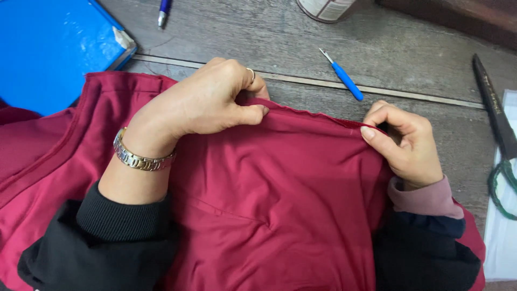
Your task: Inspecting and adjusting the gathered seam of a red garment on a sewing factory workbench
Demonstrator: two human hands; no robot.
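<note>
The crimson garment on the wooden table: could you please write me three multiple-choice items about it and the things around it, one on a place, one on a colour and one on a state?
1. Where does the seam ripper lie?
A. On the bare table beyond the garment's edge
B. On top of the garment
C. In the right hand

2. What colour is the folder at the upper left?
A. Green
B. Blue
C. Yellow

3. How is the top edge of the crimson garment held?
A. Lying loose, untouched
B. Pinched by the left hand only
C. Pinched by both hands and drawn taut between them

Answers:
1 A, its blue handle rests on the wooden table, clear of the cloth.
2 B, its cover is bright blue.
3 C, the left hand and the right hand each grip the edge, which runs straight between them.
</note>
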